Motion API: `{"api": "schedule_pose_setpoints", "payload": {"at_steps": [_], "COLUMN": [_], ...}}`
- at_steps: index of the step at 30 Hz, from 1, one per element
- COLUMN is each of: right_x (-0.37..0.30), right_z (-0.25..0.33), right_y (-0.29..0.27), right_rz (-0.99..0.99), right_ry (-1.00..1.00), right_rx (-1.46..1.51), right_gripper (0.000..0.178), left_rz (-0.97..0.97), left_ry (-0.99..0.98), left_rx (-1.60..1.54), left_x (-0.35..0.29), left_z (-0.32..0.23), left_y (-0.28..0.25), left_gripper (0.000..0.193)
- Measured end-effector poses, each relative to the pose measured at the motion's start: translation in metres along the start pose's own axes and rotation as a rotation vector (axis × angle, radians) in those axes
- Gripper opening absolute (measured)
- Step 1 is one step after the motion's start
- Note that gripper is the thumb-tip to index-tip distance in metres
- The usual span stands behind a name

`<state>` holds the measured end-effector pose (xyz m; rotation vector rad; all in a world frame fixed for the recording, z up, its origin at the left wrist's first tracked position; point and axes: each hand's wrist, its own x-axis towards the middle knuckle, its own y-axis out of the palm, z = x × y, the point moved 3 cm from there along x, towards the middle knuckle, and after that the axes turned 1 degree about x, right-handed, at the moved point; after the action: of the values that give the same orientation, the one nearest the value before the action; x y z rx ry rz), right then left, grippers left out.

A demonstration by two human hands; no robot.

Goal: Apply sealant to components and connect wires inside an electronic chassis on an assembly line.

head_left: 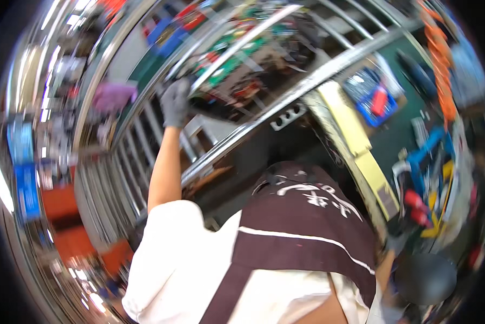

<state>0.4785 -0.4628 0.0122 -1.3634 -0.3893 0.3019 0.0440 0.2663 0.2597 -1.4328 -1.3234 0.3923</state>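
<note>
My left hand (175, 103), in a grey glove, reaches forward to the near left corner of a bright-edged bin (246, 35). Its fingers look curled closed there, but blur hides what they grip. Inside the bin lie several green and red parts (221, 67), smeared by motion. The bin rests on a metal roller conveyor (339, 32). Low on the right, my right hand (398, 238), also grey-gloved, is near the edge of a green-topped bench (385, 143); its fingers are mostly hidden. Red-handled tools (417, 208) lie close to it.
A blue tray (373, 110) with a red item and yellow strips (346, 119) lie along the bench. An orange coiled hose (439, 65) hangs at right. Blue and red bins (169, 36) stand beyond the conveyor; orange boxes (67, 216) are at left.
</note>
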Motion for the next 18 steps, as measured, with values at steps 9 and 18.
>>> {"api": "schedule_pose_setpoints", "payload": {"at_steps": [9, 18], "right_x": [0.06, 0.048], "right_z": [0.052, 0.177], "right_y": [-0.018, -0.036], "right_rz": [0.049, -0.062], "right_ry": [0.284, 0.607], "right_rx": [0.025, 0.56], "right_gripper": [0.033, 0.028], "left_rz": [-0.434, -0.032], "left_ry": [-1.173, -1.327], "left_rx": [-0.957, -0.87], "left_x": [-0.147, -0.212], "left_z": [0.209, 0.228], "left_y": [0.003, 0.121], "left_gripper": [0.031, 0.032]}}
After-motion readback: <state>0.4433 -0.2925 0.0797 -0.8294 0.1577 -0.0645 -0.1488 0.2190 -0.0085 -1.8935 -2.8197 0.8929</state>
